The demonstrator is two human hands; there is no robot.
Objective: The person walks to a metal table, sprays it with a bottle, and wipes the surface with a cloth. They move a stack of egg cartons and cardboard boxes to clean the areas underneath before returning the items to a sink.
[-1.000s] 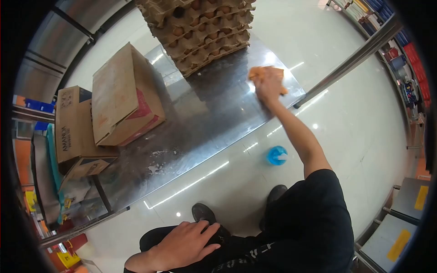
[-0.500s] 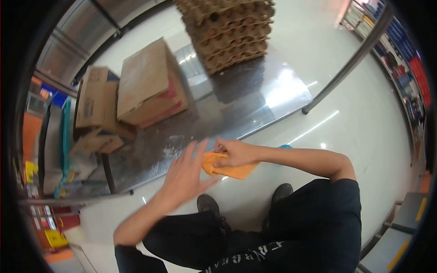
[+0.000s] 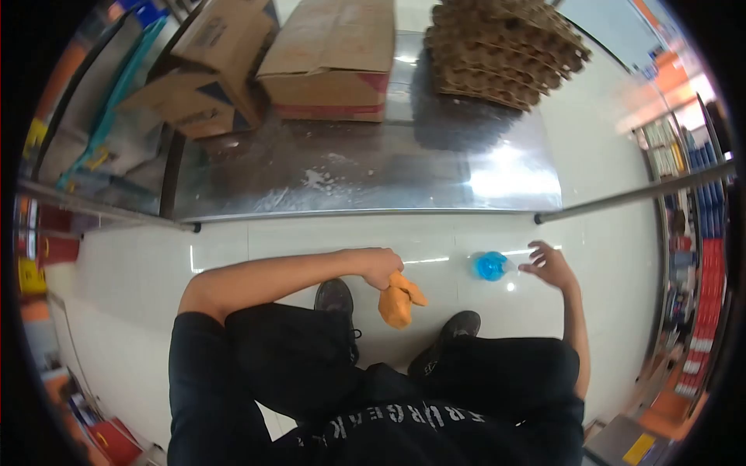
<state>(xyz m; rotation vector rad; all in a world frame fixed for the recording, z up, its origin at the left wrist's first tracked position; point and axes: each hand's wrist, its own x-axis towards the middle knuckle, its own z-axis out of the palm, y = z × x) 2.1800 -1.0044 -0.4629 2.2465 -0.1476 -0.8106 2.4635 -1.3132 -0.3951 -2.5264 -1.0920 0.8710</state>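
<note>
White lettering [image 3: 404,417] partly blurred; bunched orange cloth [image 3: 400,301] gripped by left hand [image 3: 379,269], blue bottle [image 3: 491,266] nearly touched by right hand [image 3: 550,266], fingers spread.

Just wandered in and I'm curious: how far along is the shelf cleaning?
Partway, I'd judge. The metal shelf's right end looks shiny and smear-free. The left hand holds an orange cloth; the right hand is beside the blue bottle. Remaining: white residue near the front edge.

glossy metal shelf [image 3: 373,182], rough cardboard egg trays [image 3: 505,58], soft orange cloth [image 3: 398,303]
</note>
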